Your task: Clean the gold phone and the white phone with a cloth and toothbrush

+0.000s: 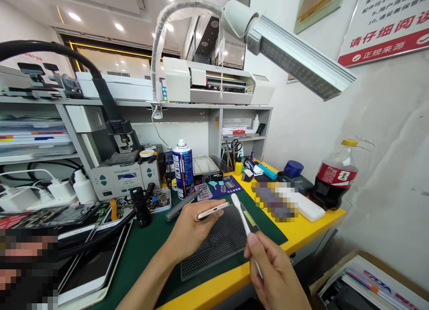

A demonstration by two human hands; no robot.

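My left hand [189, 229] is closed around a smartphone [213, 210], tilted so that its pale bottom edge with the charging port faces me. In my right hand [273, 267] is a white toothbrush [241, 215], gripped by the handle with its head pointing up and away. The brush head is just right of the phone, apart from it. Both hands are above a dark perforated work pad [201, 266] that lies on a green mat [144, 261]. A grey pen-like tool [182, 206] rests behind my left hand.
Behind stands a blue spray can [182, 169], with a soldering station [125, 180] to its left. Tablets [90, 274] and a black flashlight [140, 207] lie left. At right are a cola bottle [335, 176] and a white power bank [306, 205]. A lamp [298, 55] hangs overhead.
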